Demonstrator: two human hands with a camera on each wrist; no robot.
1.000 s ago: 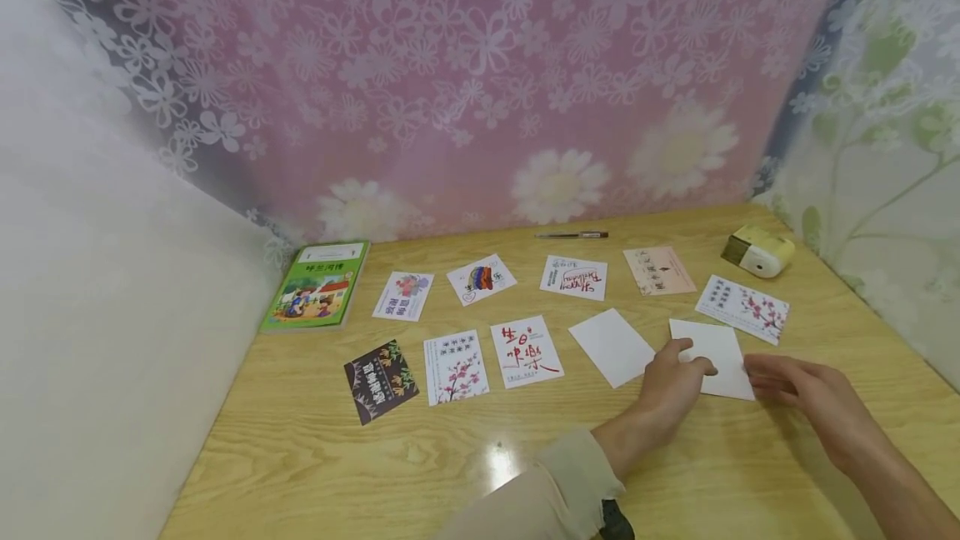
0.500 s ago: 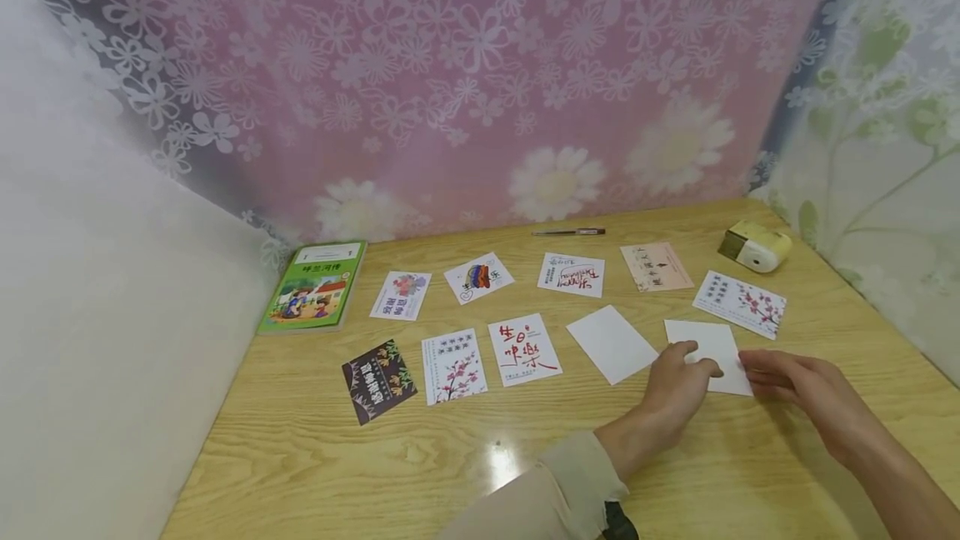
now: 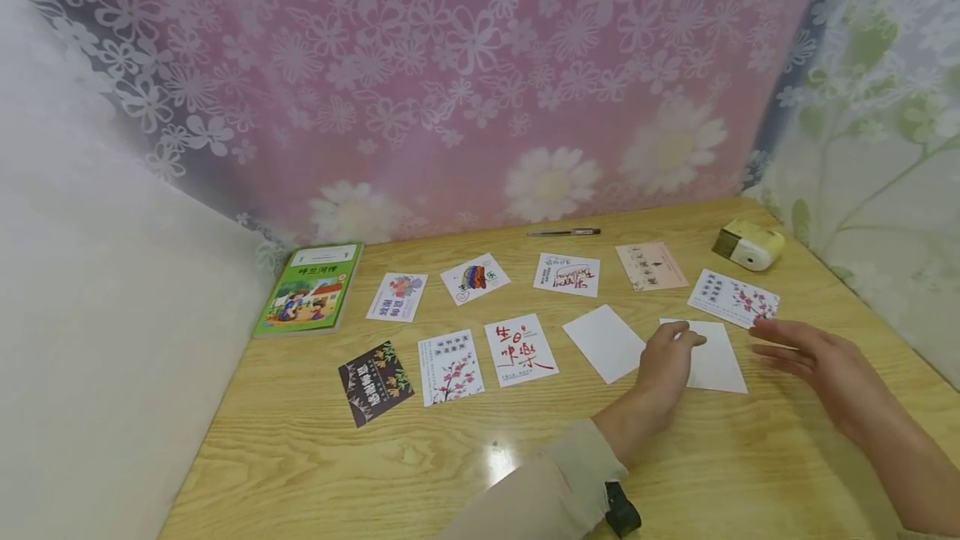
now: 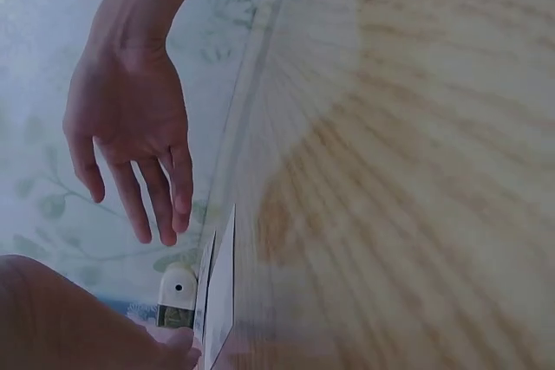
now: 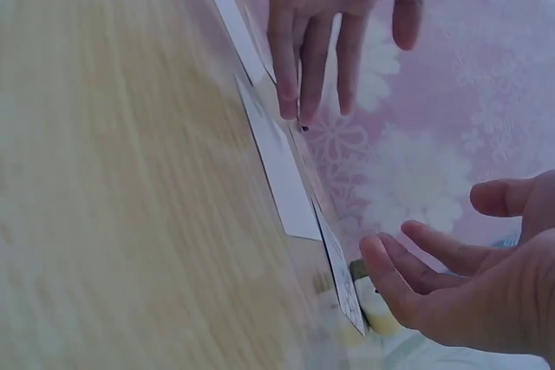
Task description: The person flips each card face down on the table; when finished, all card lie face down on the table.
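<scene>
A blank white card (image 3: 720,361) lies flat on the wooden table (image 3: 375,473), right of centre. My left hand (image 3: 663,365) rests on its left edge with straight fingers touching the paper; the right wrist view shows those fingers (image 5: 295,58) pointing down onto the card (image 5: 277,166). My right hand (image 3: 806,352) hovers open just right of the card, fingers loosely spread, holding nothing. The left wrist view shows the same right hand (image 4: 130,145) raised above the card's edge (image 4: 221,292). A second blank card (image 3: 603,342) lies to the left of my left hand.
Several printed cards lie in two rows, among them a plum-blossom card (image 3: 733,298) just beyond my right hand. A yellow device (image 3: 748,245) sits at the far right, a pen (image 3: 562,232) by the back wall, and a green book (image 3: 309,287) at the left.
My right hand has come off the blank card's right edge and risen slightly to the right. My left hand has slid a little farther up the card's left edge.
</scene>
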